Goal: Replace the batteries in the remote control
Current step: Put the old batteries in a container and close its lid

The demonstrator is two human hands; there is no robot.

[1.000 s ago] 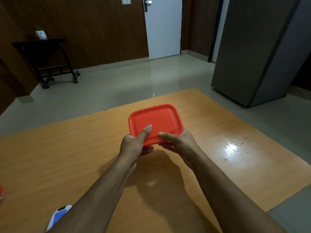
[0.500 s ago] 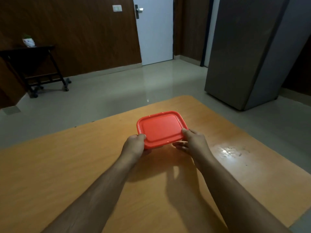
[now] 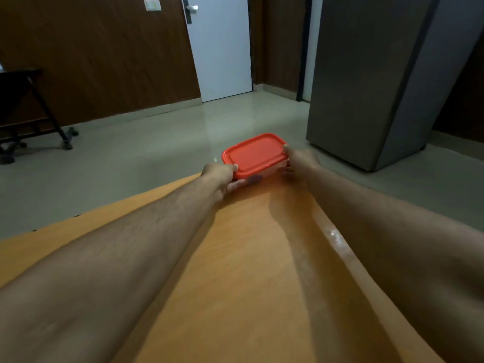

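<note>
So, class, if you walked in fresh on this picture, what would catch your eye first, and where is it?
The bright red-lidded container at the far edge of the orange table stands out first. The left hand and the right hand grip its two ends, with both bare forearms stretched across the table. Behind stand a white door and a tall grey cabinet.

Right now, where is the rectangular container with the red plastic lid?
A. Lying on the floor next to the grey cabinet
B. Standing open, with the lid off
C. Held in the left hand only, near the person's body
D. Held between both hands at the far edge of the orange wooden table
D: the left hand and the right hand grip opposite ends of the closed red-lidded container at the far edge of the table.
</note>
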